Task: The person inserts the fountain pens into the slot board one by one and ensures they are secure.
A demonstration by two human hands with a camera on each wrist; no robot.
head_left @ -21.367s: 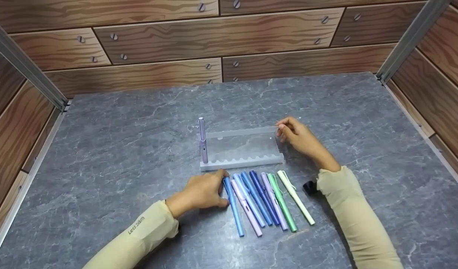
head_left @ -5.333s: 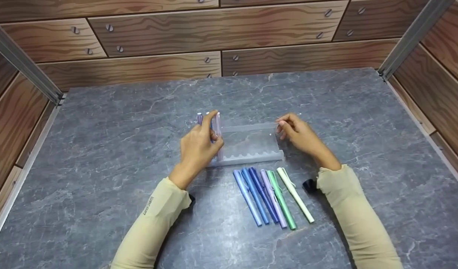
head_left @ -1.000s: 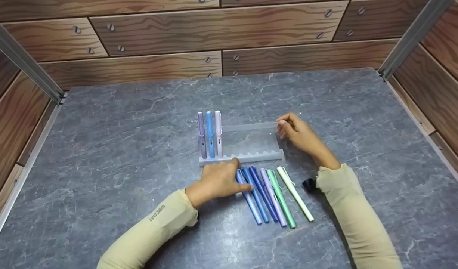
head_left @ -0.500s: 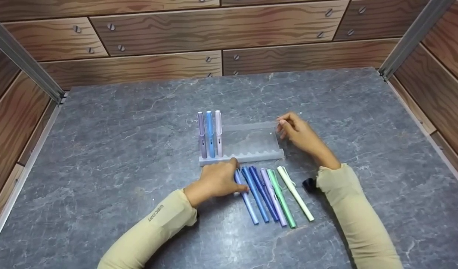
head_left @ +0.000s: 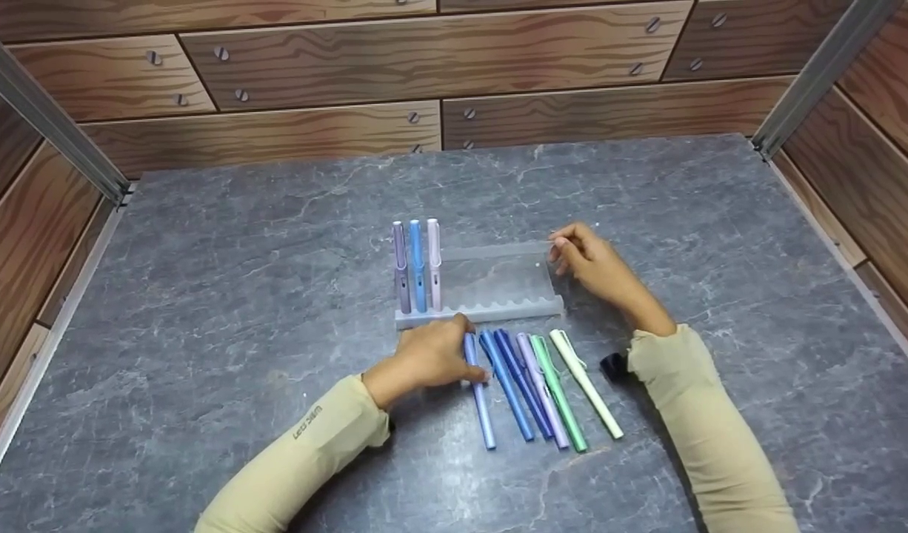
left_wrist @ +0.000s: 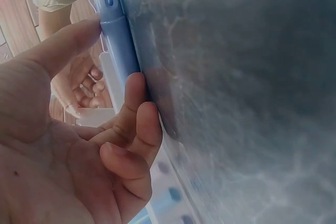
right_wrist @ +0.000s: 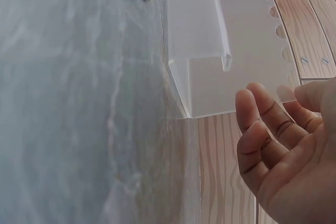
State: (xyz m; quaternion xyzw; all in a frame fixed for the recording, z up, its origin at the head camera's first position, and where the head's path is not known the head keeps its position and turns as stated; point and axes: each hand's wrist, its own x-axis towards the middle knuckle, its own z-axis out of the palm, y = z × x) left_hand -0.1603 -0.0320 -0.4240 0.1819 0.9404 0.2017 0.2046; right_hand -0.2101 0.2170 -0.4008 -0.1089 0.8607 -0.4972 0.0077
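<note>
My left hand (head_left: pixel 432 354) pinches a light blue pen (head_left: pixel 482 414) near its upper end, just in front of the rack; the pen's lower end lies toward me. In the left wrist view, thumb and fingers meet that pen (left_wrist: pixel 119 45) from opposite sides. A clear, notched pen rack (head_left: pixel 515 308) holds three leaning pens at its left: grey-purple (head_left: pixel 401 252), blue (head_left: pixel 417 255) and pale lilac (head_left: pixel 434 255). At the rack's upper right corner, my right hand (head_left: pixel 591 268) grips the edge; the right wrist view shows thumb and fingertips on the clear panel (right_wrist: pixel 252 40).
Right of the held pen lie a blue pen (head_left: pixel 509 389), a dark blue pen (head_left: pixel 524 385), a lilac pen (head_left: pixel 544 396), a green pen (head_left: pixel 559 396) and a pale green pen (head_left: pixel 589 389). The grey marbled table (head_left: pixel 239 281) is walled by wood-patterned panels.
Since the oldest frame, the blue and pale lilac pens have joined the grey-purple one in the rack. Over the last second, my left hand has drawn the light blue pen leftward. My right hand stays put.
</note>
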